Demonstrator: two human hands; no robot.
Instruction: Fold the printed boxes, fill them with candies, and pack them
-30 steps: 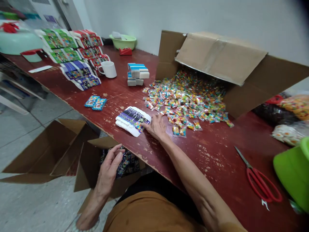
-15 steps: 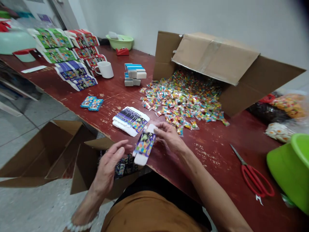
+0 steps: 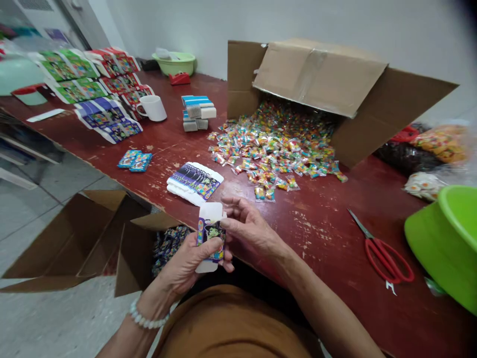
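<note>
Left grip (image 3: 189,259) around purple carton (image 3: 210,239), its green-faced cartoon label (image 3: 214,230) illegible.

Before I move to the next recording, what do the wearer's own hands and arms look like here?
Both the left hand and the right hand are ungloved, and no sleeve shows on either forearm. The left wrist wears a bracelet of pale, round beads; the right wrist has nothing on it.
</note>
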